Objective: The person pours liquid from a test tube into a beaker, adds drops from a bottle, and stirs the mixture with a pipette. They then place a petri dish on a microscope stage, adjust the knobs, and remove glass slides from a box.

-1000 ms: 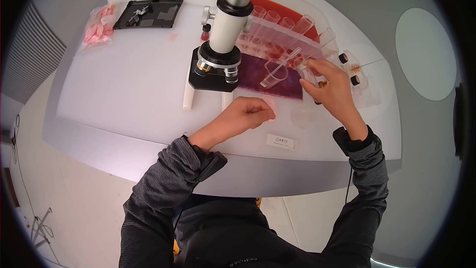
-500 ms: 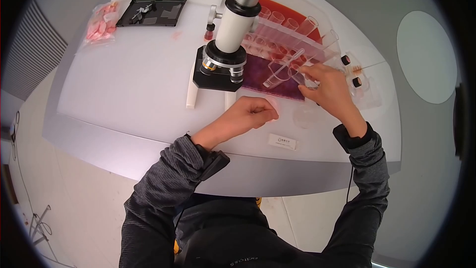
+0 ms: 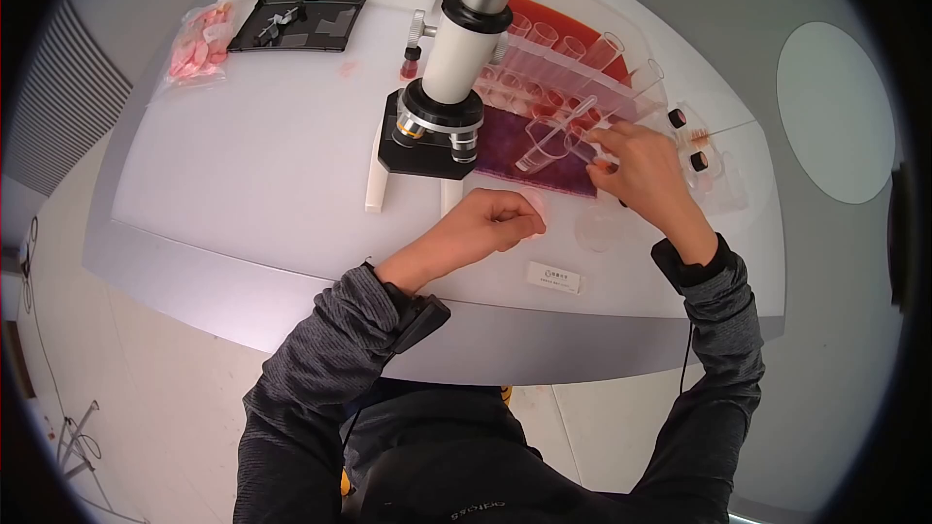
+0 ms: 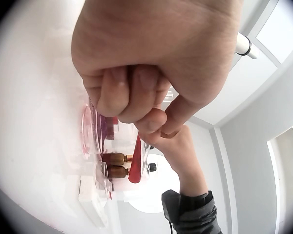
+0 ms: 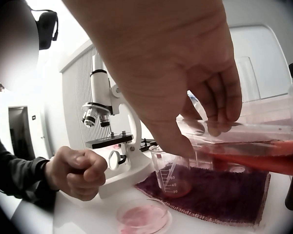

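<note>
My right hand [image 3: 643, 173] grips a clear test tube [image 5: 263, 155] holding red liquid, with thumb and fingers around it. The tube lies nearly level, its mouth end close by the rim of a graduated beaker [image 5: 172, 184]. A little red liquid shows in the bottom of that beaker, and a slender clear rod [image 3: 571, 122] leans in it. Beneath the beaker lies a dark purple cloth [image 5: 224, 195]. My left hand [image 3: 481, 231] rests in front of the microscope [image 3: 451, 58], fingers curled in and nothing visible in them. Beside it is a petri dish [image 5: 144, 217] with pink contents.
Behind the cloth stands a rack [image 3: 592, 85] of test tubes, several with red liquid. Black-capped brown bottles [image 4: 116, 159] are to the right. A small white box [image 3: 554, 278] lies near the front edge. A black tray [image 3: 306, 24] and a bag of pink pieces [image 3: 201, 44] sit back left.
My right hand has moved slightly left toward the beaker and tipped the test tube, so red now shows near the thumb. The left hand keeps its pose; the head view shifted a little.
</note>
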`<action>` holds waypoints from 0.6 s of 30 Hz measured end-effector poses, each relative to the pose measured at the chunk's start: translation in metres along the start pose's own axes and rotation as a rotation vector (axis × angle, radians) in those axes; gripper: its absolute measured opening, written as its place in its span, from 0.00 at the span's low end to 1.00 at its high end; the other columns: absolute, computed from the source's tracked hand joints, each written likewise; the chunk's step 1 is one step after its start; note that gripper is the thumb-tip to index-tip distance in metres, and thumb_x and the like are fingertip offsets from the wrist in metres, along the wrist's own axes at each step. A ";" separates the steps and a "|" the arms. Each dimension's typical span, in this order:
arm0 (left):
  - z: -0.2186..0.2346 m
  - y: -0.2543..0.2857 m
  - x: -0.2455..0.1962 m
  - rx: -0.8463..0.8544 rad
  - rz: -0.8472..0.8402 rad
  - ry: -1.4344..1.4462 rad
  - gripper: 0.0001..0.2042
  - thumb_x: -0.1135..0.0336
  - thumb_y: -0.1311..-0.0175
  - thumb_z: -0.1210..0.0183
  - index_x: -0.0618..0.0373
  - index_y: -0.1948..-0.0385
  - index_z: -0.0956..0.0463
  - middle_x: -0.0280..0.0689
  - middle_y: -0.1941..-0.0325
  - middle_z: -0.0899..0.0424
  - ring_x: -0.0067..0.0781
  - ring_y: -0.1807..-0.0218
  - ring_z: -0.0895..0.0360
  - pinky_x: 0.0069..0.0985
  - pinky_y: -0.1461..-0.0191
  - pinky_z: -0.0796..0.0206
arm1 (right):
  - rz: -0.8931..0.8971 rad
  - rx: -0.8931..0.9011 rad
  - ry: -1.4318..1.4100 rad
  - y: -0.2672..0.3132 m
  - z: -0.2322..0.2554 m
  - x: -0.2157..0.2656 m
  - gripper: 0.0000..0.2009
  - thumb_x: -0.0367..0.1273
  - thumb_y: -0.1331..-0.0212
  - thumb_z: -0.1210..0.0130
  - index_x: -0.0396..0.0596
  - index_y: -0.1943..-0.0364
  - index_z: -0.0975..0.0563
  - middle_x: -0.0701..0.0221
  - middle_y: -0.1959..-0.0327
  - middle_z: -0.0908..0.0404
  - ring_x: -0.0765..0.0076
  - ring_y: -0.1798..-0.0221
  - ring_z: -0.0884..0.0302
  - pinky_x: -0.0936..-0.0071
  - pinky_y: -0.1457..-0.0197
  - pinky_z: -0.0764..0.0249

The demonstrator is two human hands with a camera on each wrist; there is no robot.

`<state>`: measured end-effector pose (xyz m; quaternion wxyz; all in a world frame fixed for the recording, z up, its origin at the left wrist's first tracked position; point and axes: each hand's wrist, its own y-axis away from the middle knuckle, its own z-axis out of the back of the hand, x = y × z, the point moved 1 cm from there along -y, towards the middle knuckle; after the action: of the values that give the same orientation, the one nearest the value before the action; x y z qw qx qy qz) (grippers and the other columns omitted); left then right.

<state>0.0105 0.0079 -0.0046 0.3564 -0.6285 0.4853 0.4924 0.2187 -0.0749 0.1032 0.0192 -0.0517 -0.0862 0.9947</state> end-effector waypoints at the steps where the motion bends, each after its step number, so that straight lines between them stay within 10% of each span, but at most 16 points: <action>1: 0.000 0.000 0.001 -0.002 -0.005 0.000 0.10 0.65 0.30 0.44 0.62 0.60 0.20 0.24 0.80 0.32 0.13 0.76 0.39 0.17 0.72 0.48 | 0.011 -0.007 0.009 0.000 -0.001 0.000 0.17 0.31 0.58 0.34 0.45 0.60 0.16 0.64 0.72 0.20 0.55 0.68 0.20 0.64 0.64 0.25; 18: 0.001 -0.001 0.002 0.006 -0.021 -0.003 0.10 0.65 0.30 0.44 0.62 0.60 0.20 0.24 0.81 0.33 0.14 0.76 0.40 0.17 0.72 0.49 | 0.024 0.016 0.101 -0.001 0.000 0.001 0.17 0.30 0.59 0.36 0.46 0.59 0.16 0.65 0.73 0.20 0.56 0.68 0.20 0.64 0.64 0.24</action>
<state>0.0109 0.0082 -0.0065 0.3641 -0.6318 0.4796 0.4881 0.2181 -0.0740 0.1030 0.0121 -0.1028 -0.0764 0.9917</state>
